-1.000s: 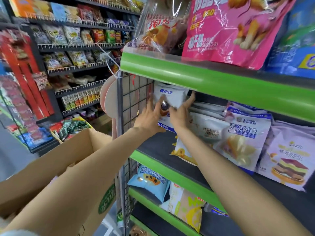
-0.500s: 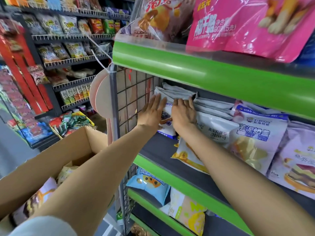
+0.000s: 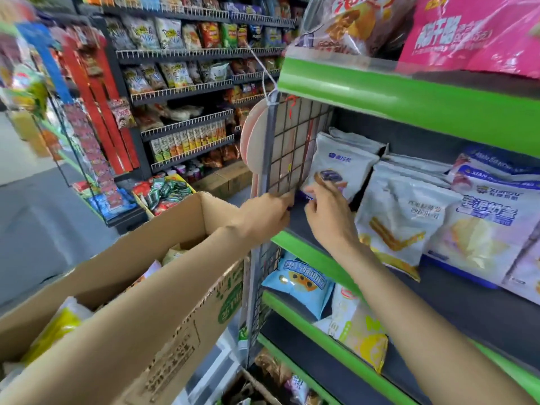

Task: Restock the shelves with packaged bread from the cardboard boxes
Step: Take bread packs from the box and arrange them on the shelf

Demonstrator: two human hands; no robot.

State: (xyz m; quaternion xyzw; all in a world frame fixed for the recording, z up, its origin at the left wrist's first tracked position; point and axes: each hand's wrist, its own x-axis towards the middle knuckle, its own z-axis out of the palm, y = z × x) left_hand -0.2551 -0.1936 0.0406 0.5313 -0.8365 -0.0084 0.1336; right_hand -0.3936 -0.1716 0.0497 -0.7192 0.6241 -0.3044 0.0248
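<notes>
left hand [image 3: 267, 216] at mesh panel [image 3: 287, 159] edge | right hand [image 3: 328, 213] fingertips on white bag [image 3: 340, 168], upright on shelf [image 3: 467, 299] | box [image 3: 163, 290] below, bags inside

hands: left hand [image 3: 270, 213] and right hand [image 3: 327, 213] pulled back nearer, off the packet
white bread packet [image 3: 340, 166]: now upright against wire side panel [image 3: 287, 150]

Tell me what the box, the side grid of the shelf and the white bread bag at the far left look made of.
Box: brown corrugated cardboard, matt, with folded flaps and green print. Side grid: thin dark wire mesh, probably coated metal; you see through its squares. White bread bag: soft plastic film, slightly glossy, creased and puffed, with a crimped top seam.
</notes>
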